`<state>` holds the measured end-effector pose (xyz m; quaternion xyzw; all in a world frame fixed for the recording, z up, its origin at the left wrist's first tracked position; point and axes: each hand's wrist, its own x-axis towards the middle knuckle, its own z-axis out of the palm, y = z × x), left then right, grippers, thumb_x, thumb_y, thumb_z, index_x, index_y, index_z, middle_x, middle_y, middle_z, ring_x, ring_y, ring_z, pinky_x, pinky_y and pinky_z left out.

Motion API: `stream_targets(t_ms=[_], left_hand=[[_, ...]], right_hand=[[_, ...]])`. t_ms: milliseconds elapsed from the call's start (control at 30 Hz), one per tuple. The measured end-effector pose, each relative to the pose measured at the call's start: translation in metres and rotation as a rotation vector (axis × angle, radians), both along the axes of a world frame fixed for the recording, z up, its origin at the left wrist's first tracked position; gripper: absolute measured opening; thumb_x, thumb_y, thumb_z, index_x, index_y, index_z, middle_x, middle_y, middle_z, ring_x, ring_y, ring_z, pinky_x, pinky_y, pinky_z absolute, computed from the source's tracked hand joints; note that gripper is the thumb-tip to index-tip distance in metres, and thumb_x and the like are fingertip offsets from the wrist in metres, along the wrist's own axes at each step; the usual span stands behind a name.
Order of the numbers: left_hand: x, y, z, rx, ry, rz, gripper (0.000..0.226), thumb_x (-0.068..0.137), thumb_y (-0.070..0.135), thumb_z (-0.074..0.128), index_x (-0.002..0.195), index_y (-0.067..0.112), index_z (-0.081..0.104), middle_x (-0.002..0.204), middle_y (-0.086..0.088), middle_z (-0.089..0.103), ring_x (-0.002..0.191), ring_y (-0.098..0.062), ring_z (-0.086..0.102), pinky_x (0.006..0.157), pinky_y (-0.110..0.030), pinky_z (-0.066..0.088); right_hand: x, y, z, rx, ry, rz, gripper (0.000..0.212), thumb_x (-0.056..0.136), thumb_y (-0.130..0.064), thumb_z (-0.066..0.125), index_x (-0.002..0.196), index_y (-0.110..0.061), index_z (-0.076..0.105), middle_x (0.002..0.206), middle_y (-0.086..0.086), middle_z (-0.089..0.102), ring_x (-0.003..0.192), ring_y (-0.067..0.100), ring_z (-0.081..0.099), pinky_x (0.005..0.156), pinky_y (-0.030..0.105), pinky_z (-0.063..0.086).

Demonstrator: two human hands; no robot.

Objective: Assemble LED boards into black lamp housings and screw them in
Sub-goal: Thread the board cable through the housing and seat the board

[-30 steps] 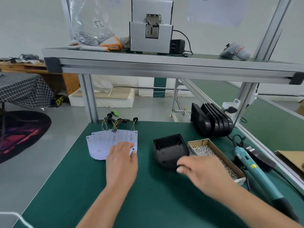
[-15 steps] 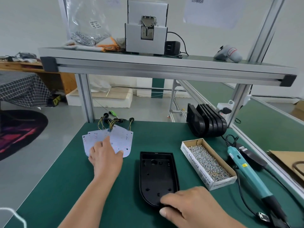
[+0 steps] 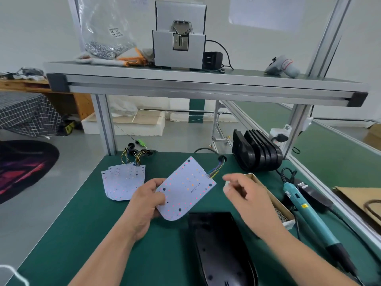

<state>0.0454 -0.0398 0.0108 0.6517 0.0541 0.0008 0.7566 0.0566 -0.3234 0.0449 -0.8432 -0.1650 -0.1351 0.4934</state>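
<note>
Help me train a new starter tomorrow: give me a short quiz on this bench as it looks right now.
1. True or false: the lifted LED board already sits inside the black housing on the mat.
2. Where does the teal screwdriver lie? A) on the upper shelf B) on the mat, right of the screw box C) inside the housing
3. Which hand grips the lifted board?
Key: 1 false, the housing is empty; 2 B; 3 the left hand.
</note>
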Motion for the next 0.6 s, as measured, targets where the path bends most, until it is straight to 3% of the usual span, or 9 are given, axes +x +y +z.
stream_targets(t_ms=[133,200,300,400,533,600], left_hand=[[-0.002,-0.001,0.002,-0.035,0.029,0.047,0.044,0.061,0.009,0.053,0.103,0.006,0.067,0.094,-0.01,0.074,0.08,-0.027,0.065,0.065,-0.037,0.057],[-0.002,0.0,0.002,-0.07,0.05,0.083,0.035,0.063,0.012,0.055,0.097,0.007,0.062,0.093,-0.011,0.069,0.08,-0.029,0.06,0.065,-0.035,0.052],[-0.002,0.002,0.002,-0.179,0.051,0.112,0.033,0.067,0.018,0.061,0.099,0.012,0.057,0.096,-0.013,0.061,0.088,-0.029,0.053,0.071,-0.039,0.041],[-0.002,0.004,0.0,-0.263,0.038,0.101,0.039,0.07,0.027,0.073,0.104,0.015,0.056,0.102,-0.012,0.061,0.093,-0.03,0.056,0.077,-0.042,0.042],[-0.003,0.001,0.0,-0.209,0.039,0.085,0.037,0.075,0.039,0.082,0.093,0.012,0.064,0.099,-0.009,0.075,0.082,-0.028,0.068,0.074,-0.039,0.052],[-0.003,0.001,-0.001,-0.175,0.042,0.074,0.034,0.076,0.041,0.082,0.093,0.015,0.069,0.102,-0.01,0.079,0.079,-0.025,0.071,0.069,-0.036,0.055]], right_hand=[[0.022,0.007,0.0,-0.097,0.046,-0.05,0.028,0.099,-0.022,0.068,0.127,-0.028,0.065,0.107,-0.013,0.065,0.095,0.005,0.059,0.083,0.017,0.044],[0.019,0.011,-0.007,-0.284,0.031,0.017,0.028,0.098,-0.037,0.066,0.124,-0.029,0.067,0.109,-0.016,0.066,0.098,0.0,0.059,0.085,0.017,0.043],[0.006,0.017,-0.017,-0.649,0.011,0.162,0.047,0.094,-0.067,0.046,0.119,-0.033,0.067,0.11,-0.019,0.063,0.102,0.0,0.059,0.093,0.027,0.048],[0.005,0.014,-0.013,-0.656,0.04,0.212,0.052,0.088,-0.077,0.044,0.106,-0.035,0.069,0.101,-0.017,0.063,0.096,0.002,0.06,0.09,0.031,0.05],[0.008,0.006,-0.008,-0.664,0.089,0.314,0.029,0.09,-0.057,0.069,0.1,-0.03,0.073,0.097,-0.013,0.067,0.092,0.004,0.061,0.088,0.031,0.049],[0.01,0.007,-0.009,-0.7,0.079,0.289,0.024,0.094,-0.051,0.069,0.098,-0.027,0.073,0.094,-0.011,0.066,0.09,0.006,0.06,0.086,0.035,0.049]])
